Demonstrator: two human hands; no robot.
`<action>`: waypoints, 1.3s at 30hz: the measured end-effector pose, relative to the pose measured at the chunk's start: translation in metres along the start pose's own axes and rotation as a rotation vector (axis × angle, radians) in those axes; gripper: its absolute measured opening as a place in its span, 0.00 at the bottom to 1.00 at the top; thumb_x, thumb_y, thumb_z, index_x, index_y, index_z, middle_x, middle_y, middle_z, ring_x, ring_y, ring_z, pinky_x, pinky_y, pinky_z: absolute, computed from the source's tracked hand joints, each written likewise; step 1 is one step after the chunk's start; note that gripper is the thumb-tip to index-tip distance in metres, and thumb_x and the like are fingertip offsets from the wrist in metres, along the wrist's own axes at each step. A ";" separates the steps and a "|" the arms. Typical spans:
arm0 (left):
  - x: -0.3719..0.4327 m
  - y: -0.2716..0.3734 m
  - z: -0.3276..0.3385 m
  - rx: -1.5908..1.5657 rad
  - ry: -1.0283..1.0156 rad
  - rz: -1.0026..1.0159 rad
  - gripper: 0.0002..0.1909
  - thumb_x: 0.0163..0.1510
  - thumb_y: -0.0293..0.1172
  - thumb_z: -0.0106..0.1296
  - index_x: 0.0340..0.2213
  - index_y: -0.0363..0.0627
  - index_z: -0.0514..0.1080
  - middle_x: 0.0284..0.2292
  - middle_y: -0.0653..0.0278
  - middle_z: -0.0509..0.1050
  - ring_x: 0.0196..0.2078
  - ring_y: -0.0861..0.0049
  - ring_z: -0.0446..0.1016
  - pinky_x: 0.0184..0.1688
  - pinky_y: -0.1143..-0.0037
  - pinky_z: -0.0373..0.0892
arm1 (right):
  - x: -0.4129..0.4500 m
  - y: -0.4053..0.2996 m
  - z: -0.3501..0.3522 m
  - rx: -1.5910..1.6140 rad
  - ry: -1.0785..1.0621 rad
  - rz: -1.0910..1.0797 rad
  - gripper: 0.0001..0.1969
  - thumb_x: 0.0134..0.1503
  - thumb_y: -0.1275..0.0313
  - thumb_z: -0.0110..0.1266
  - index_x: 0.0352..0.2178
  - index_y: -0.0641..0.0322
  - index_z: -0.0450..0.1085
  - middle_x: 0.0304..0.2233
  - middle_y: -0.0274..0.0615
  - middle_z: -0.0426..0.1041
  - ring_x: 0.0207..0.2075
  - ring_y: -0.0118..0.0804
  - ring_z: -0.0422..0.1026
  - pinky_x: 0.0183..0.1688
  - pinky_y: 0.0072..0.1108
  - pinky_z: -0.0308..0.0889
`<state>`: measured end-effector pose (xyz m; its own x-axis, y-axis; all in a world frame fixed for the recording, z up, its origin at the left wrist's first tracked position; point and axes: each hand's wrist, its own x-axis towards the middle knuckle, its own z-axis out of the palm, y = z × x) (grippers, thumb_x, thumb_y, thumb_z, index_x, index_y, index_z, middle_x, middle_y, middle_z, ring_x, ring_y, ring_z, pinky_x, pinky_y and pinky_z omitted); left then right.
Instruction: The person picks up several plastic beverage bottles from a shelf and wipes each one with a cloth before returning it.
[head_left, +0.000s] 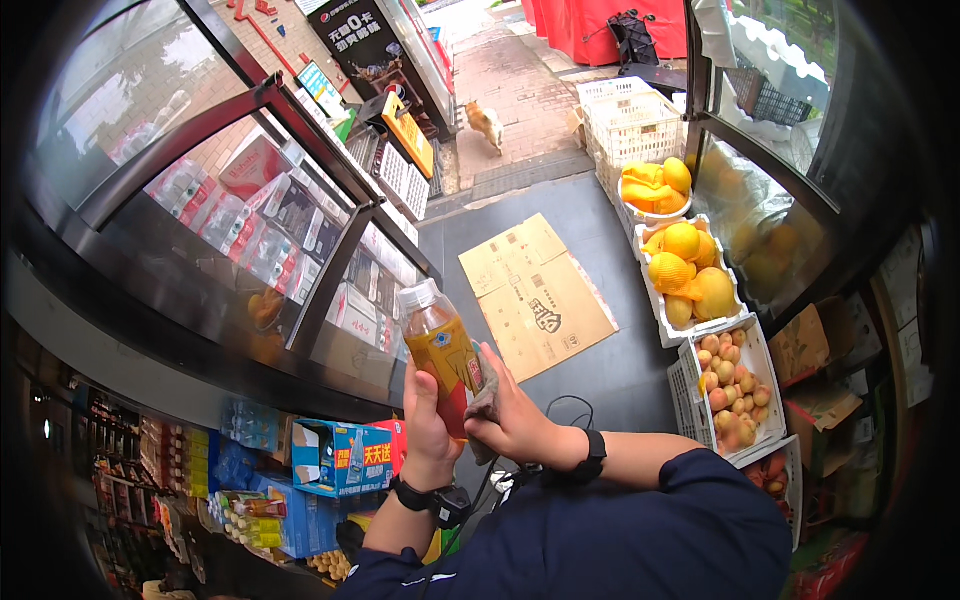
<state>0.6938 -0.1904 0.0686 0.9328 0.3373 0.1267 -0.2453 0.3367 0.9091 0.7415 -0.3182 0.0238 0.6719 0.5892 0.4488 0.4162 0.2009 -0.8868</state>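
Note:
A clear plastic drink bottle with a white cap, a yellow label and reddish-amber liquid tilts in front of me. My left hand is wrapped around its lower left side, thumb on the front. On the other side, my right hand presses a grey-brown cloth against the bottle. The cloth hides part of the bottle's lower right. Black bands circle both wrists, and the left one carries a small black device.
Flattened cardboard lies on the dark floor ahead. Crates of melons and peaches line the right. Glass doors stand left, before stacked packs. A blue drink carton is lower left. Outside the doorway is a dog.

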 end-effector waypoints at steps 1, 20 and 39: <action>0.000 -0.002 0.002 -0.044 0.009 -0.030 0.36 0.59 0.58 0.44 0.57 0.42 0.57 0.51 0.56 0.68 0.52 0.65 0.71 0.53 0.66 0.68 | 0.000 0.000 -0.003 -0.006 0.005 -0.013 0.48 0.53 0.66 0.58 0.64 0.68 0.32 0.64 0.65 0.43 0.64 0.62 0.50 0.63 0.36 0.50; 0.003 -0.016 -0.002 0.646 -0.037 0.467 0.48 0.58 0.61 0.43 0.63 0.34 0.42 0.58 0.48 0.59 0.59 0.64 0.61 0.59 0.69 0.60 | -0.002 0.018 0.010 0.028 0.231 -0.109 0.42 0.57 0.65 0.56 0.62 0.74 0.41 0.57 0.63 0.58 0.59 0.58 0.61 0.59 0.33 0.57; -0.012 -0.011 -0.019 0.649 -0.190 0.132 0.55 0.51 0.49 0.61 0.65 0.41 0.37 0.54 0.53 0.66 0.55 0.67 0.68 0.55 0.71 0.64 | 0.076 -0.006 -0.028 0.446 0.106 -0.011 0.22 0.68 0.66 0.35 0.59 0.69 0.52 0.51 0.47 0.65 0.52 0.36 0.66 0.57 0.27 0.61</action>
<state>0.6806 -0.1811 0.0493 0.9506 0.1596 0.2663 -0.2075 -0.3113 0.9274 0.8069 -0.2963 0.0667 0.7377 0.5065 0.4463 0.1344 0.5377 -0.8323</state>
